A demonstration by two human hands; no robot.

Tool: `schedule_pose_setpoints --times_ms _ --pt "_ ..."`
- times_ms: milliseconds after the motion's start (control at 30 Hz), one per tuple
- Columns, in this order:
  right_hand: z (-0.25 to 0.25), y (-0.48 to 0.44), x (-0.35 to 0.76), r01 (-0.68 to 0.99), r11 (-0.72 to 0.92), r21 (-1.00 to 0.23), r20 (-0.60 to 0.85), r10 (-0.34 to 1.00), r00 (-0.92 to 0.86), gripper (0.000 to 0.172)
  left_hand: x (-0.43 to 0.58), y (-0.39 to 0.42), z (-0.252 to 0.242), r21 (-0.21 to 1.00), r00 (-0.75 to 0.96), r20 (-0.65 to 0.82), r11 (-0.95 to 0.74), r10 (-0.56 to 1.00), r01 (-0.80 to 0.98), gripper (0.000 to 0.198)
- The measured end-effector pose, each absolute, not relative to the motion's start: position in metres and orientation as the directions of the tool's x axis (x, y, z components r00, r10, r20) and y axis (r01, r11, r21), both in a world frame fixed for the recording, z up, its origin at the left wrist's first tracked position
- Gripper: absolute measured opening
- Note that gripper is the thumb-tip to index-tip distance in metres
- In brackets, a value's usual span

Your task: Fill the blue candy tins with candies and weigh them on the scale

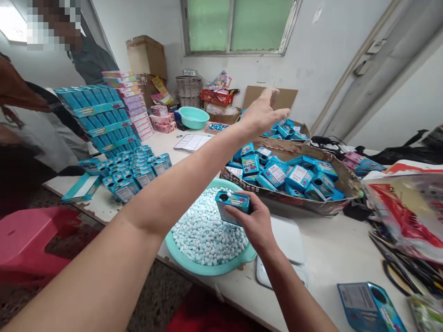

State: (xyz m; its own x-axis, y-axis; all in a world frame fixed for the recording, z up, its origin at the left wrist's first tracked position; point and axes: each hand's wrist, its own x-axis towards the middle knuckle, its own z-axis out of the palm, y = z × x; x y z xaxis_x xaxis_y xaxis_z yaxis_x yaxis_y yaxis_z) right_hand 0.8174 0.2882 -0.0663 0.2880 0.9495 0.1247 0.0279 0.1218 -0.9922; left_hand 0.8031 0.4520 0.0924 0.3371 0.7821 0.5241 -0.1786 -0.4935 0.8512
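My right hand [259,220] grips a small blue candy box [232,201] with a dark round hole in its top, tilted above a turquoise basin [204,269]. Pale blue and white candies [211,230] fill the basin. My left arm stretches forward across the basin, and my left hand [263,113] hangs in the air with its fingers apart and nothing visible in them. Below and beyond that hand, a worn cardboard carton [287,203] holds many blue candy boxes [276,173]. Another carton of such boxes [287,131] stands behind, partly hidden by the hand.
A white scale [289,237] lies right of the basin. Filled display trays [95,115] are stacked at left, behind loose boxes [133,173]. Scissors [396,272], plastic bags [408,207] and one blue box [370,306] lie at right. People stand at far left, near a pink stool [31,235].
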Motion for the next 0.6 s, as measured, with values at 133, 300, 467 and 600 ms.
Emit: schedule_pose_setpoints --times_ms 133,300,467,600 --pt "-0.067 0.274 0.83 0.036 0.148 -0.988 0.151 0.928 0.341 0.046 0.754 0.443 0.03 0.886 0.418 0.426 -0.463 0.803 -0.015 0.022" --pt "-0.074 0.262 0.846 0.097 0.199 -0.975 0.221 0.89 0.4 0.046 0.669 0.402 -0.099 0.706 0.487 0.003 -0.347 0.874 0.618 0.034" --pt "-0.074 0.262 0.849 0.088 0.152 -0.985 0.174 0.895 0.41 0.046 0.673 0.363 -0.128 0.355 0.534 -0.069 -0.479 0.843 0.803 0.046" --pt "-0.068 0.261 0.851 0.108 0.126 -0.986 0.161 0.882 0.443 0.048 0.686 0.357 -0.119 0.353 0.464 -0.051 -0.419 0.884 0.837 0.031"
